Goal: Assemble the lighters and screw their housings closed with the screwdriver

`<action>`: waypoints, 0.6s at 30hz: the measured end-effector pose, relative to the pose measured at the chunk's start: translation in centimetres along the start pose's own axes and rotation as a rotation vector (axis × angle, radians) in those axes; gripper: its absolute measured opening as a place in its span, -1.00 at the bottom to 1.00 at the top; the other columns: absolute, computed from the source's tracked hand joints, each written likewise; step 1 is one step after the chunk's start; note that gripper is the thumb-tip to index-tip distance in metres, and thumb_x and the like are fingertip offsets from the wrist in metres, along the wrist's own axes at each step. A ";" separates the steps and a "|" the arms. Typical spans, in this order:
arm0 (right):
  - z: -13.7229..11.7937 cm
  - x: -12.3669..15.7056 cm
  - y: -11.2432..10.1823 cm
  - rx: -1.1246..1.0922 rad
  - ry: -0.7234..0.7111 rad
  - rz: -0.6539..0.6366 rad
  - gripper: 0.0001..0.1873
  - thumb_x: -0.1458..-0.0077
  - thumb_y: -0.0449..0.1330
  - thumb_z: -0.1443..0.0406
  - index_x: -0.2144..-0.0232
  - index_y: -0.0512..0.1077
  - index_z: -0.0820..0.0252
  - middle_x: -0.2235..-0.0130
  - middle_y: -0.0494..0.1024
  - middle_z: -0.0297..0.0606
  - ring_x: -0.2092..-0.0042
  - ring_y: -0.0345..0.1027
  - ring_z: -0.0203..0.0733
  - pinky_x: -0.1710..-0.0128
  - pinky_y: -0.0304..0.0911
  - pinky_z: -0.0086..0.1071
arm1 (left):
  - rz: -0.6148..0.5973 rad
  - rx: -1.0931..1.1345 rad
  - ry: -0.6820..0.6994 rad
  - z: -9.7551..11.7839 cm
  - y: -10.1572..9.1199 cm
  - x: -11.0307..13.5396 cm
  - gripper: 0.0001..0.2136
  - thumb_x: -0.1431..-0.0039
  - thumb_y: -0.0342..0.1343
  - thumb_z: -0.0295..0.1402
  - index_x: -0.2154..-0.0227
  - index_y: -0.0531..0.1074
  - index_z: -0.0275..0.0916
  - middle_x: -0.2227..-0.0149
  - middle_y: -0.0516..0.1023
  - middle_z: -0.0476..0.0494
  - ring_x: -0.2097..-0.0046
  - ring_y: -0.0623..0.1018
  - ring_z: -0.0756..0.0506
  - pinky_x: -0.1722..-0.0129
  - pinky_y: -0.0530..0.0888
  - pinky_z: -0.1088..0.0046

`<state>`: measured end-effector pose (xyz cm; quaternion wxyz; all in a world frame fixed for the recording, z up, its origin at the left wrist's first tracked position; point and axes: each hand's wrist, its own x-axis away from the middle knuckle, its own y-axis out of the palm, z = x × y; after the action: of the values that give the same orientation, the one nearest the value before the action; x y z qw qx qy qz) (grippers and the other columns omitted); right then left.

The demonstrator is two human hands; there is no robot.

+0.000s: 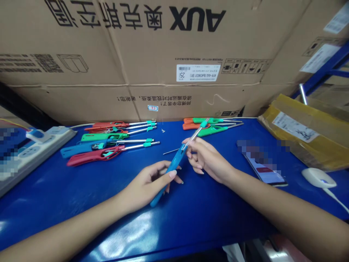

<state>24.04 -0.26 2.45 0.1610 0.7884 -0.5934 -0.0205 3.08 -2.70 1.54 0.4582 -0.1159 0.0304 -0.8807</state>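
Note:
A blue long-nosed lighter is held at a slant over the table, its metal barrel pointing up and to the right, with a teal piece near the tip. My left hand is closed round its handle, thumb on top. Fingers of my right hand pinch it where barrel and handle meet. A thin metal rod sticks out to the left behind the lighter; whether it lies on the table or is held, I cannot tell. On the left lie several lighters, including a red lighter with a teal piece on its barrel.
More orange and green lighters lie at the back right. A phone, a white corded device and a taped carton are on the right. A power strip runs along the left. Large cardboard boxes wall off the back.

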 end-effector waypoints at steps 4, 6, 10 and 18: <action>0.6 0.9 1.3 0.077 0.109 -0.087 -0.64 0.02 0.40 0.16 0.30 0.33 0.15 0.49 0.34 -0.52 0.55 0.21 -0.41 0.68 0.30 -0.51 | 0.033 0.009 -0.029 0.1 0.5 0.1 -0.56 -0.25 0.19 -0.04 -0.01 0.46 -0.28 0.16 0.63 -0.16 0.41 0.46 0.02 0.41 0.42 0.50; 0.9 1.0 1.5 0.039 0.129 -0.078 -0.68 0.02 0.38 0.22 0.27 0.36 0.17 0.42 0.43 -0.44 0.46 0.35 -0.35 0.61 0.41 -0.46 | 0.017 -0.013 -0.045 0.1 0.6 0.2 -0.57 -0.22 0.22 -0.04 0.03 0.51 -0.29 0.23 0.61 -0.12 0.42 0.48 0.01 0.40 0.43 0.48; 1.0 0.6 1.0 -0.053 0.142 -0.088 -0.78 -0.04 0.29 0.27 0.24 0.43 0.23 0.37 0.53 -0.31 0.35 0.46 -0.29 0.46 0.50 -0.43 | -0.031 0.007 -0.096 0.3 0.2 0.1 -0.58 -0.20 0.24 -0.08 0.04 0.53 -0.31 0.39 0.56 -0.05 0.42 0.54 -0.04 0.39 0.44 0.47; 0.8 0.5 0.8 -0.044 0.166 -0.098 -0.81 -0.01 0.23 0.38 0.25 0.45 0.24 0.38 0.52 -0.36 0.33 0.49 -0.31 0.40 0.54 -0.42 | -0.036 -0.039 -0.135 0.1 0.0 0.3 -0.61 -0.16 0.26 -0.12 0.06 0.56 -0.29 0.39 0.62 -0.09 0.37 0.60 -0.11 0.35 0.46 0.43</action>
<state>23.26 -1.07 1.94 0.2255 0.8117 -0.5382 0.0242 2.91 -2.93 1.73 0.4408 -0.1844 0.0145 -0.8783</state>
